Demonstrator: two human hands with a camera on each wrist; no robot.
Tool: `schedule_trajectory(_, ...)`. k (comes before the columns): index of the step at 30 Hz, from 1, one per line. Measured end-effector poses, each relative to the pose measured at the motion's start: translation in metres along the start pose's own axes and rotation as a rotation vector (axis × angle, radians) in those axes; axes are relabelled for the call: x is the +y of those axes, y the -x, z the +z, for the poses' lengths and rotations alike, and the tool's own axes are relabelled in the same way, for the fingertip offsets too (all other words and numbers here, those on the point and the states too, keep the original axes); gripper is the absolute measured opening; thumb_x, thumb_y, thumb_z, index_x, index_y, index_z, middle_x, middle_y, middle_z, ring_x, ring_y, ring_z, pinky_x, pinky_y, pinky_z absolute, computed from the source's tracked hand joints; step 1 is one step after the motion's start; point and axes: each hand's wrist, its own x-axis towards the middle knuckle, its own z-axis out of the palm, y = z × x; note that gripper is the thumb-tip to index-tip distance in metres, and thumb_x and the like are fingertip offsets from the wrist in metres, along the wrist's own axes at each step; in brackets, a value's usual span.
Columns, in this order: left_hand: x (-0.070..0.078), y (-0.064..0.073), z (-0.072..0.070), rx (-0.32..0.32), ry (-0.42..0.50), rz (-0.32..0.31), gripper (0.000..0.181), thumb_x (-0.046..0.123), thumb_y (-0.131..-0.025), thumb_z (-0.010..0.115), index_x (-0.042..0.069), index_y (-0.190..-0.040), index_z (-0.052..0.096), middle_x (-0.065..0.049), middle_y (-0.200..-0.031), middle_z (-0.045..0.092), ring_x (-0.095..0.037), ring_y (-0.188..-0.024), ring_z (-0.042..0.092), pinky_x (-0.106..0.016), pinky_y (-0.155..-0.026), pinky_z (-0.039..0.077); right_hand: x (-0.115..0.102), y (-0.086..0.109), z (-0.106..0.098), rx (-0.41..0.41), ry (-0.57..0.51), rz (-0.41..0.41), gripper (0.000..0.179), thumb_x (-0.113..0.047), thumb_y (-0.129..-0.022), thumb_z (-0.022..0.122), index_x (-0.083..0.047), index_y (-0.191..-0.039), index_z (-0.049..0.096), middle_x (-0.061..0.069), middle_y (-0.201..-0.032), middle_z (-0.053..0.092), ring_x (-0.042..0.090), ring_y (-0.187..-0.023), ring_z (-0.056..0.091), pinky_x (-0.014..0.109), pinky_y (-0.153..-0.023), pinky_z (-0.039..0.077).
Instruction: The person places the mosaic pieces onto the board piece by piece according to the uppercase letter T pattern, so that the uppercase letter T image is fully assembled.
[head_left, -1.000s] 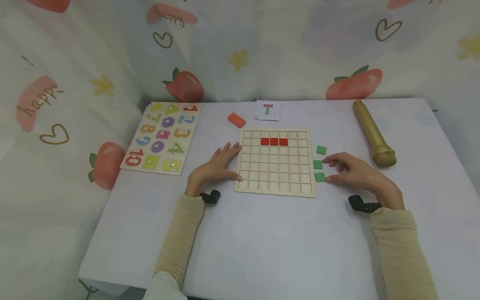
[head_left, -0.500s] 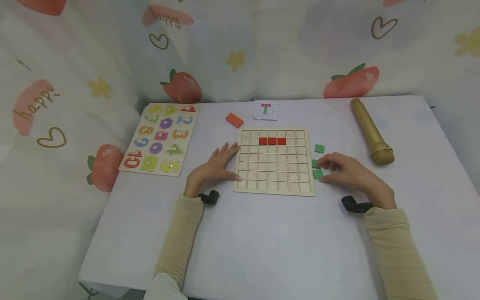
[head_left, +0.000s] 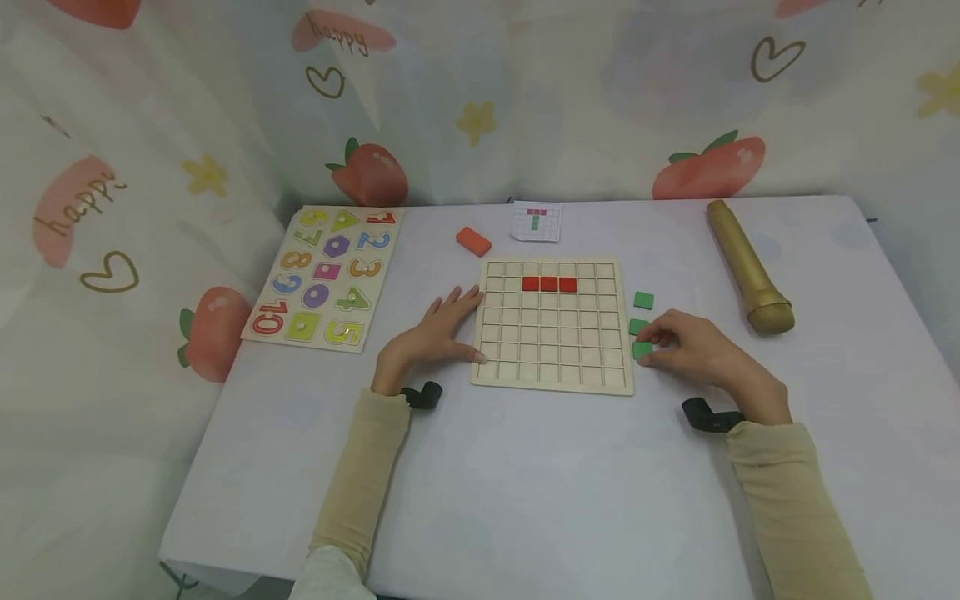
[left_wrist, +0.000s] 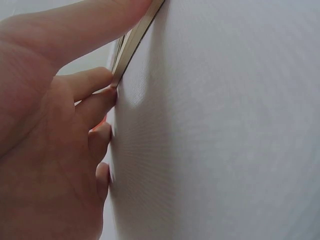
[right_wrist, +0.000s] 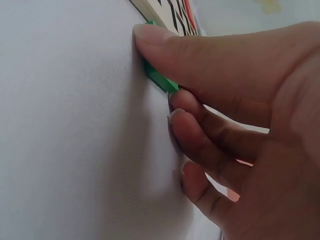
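A pale wooden grid board (head_left: 549,333) lies on the table with a row of three red square tiles (head_left: 549,284) near its far edge. My left hand (head_left: 426,343) rests against the board's left side, thumb on the near corner and fingers spread along the edge. Three green square tiles stand in a column just right of the board. My right hand (head_left: 701,354) pinches the nearest green tile (head_left: 642,350) between thumb and forefinger; the thumb partly covers this tile (right_wrist: 161,81) in the right wrist view. Close by are the middle green tile (head_left: 638,326) and the far one (head_left: 643,300).
Behind the board lie an orange-red block (head_left: 473,242) and a small grid card (head_left: 536,222) with a coloured T pattern. A number-and-shape puzzle board (head_left: 322,279) is at the left. A gold microphone (head_left: 750,271) lies at the right of the white table (head_left: 562,492).
My right hand has moved left and closed thumb and finger on the nearest green tile. The left hand stays at the board's edge.
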Motion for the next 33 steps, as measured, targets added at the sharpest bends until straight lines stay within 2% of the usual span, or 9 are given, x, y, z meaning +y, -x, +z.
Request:
schedule_trajectory(7, -0.002, 0.001, 0.002, 0.004, 0.012, -0.009, 0.109, 0.039, -0.085, 0.084, 0.015, -0.166, 0.016, -0.001, -0.175, 0.006, -0.022, -0.162, -0.008, -0.043, -0.131, -0.009, -0.002, 0.003, -0.006, 0.014, -0.026, 0.027, 0.035, -0.019, -0.087, 0.082, 0.001, -0.114, 0.070, 0.013, -0.099, 0.068, 0.026, -0.093, 0.059, 0.036, -0.078, 0.047)
schedule_trajectory(9, -0.004, 0.001, 0.003, 0.000, 0.018, -0.015, 0.109, 0.039, -0.085, 0.084, 0.016, -0.167, 0.016, 0.000, -0.175, 0.006, -0.021, -0.161, -0.009, -0.042, -0.131, -0.009, -0.005, 0.003, -0.006, 0.017, -0.029, 0.042, 0.035, -0.019, -0.088, 0.081, 0.000, -0.115, 0.069, 0.013, -0.101, 0.067, 0.027, -0.095, 0.059, 0.037, -0.080, 0.048)
schedule_trajectory(13, -0.005, -0.002, 0.004, 0.003, 0.008, -0.006, 0.109, 0.042, -0.085, 0.084, 0.018, -0.167, 0.016, 0.002, -0.175, 0.006, -0.020, -0.161, -0.009, -0.041, -0.131, -0.009, -0.015, -0.001, -0.005, 0.060, -0.034, 0.023, 0.032, -0.016, -0.088, 0.081, -0.001, -0.114, 0.070, 0.013, -0.101, 0.067, 0.028, -0.096, 0.060, 0.039, -0.084, 0.049)
schedule_trajectory(20, -0.002, -0.004, -0.003, 0.003, -0.012, -0.009, 0.110, 0.042, -0.084, 0.084, 0.017, -0.167, 0.016, 0.002, -0.175, 0.005, -0.020, -0.161, -0.009, -0.040, -0.131, -0.009, -0.037, -0.018, -0.002, 0.061, -0.073, -0.017, 0.032, -0.019, -0.088, 0.082, -0.002, -0.112, 0.072, 0.010, -0.096, 0.069, 0.025, -0.093, 0.060, 0.035, -0.084, 0.050)
schedule_trajectory(27, 0.001, -0.005, -0.005, 0.000, -0.011, -0.015, 0.110, 0.042, -0.084, 0.085, 0.017, -0.167, 0.016, 0.002, -0.175, 0.005, -0.019, -0.161, -0.009, -0.039, -0.131, -0.009, -0.053, -0.034, 0.003, 0.065, -0.094, -0.021, 0.032, -0.015, -0.090, 0.079, -0.001, -0.116, 0.069, 0.015, -0.105, 0.068, 0.029, -0.098, 0.060, 0.043, -0.089, 0.050)
schedule_trajectory(33, -0.001, -0.003, -0.002, 0.000, -0.003, -0.015, 0.109, 0.040, -0.085, 0.084, 0.016, -0.167, 0.016, 0.001, -0.175, 0.005, -0.020, -0.161, -0.009, -0.039, -0.131, -0.009, -0.064, -0.050, 0.012, 0.072, -0.123, -0.048, 0.031, -0.017, -0.090, 0.079, -0.001, -0.116, 0.071, 0.016, -0.107, 0.069, 0.031, -0.098, 0.062, 0.043, -0.090, 0.052)
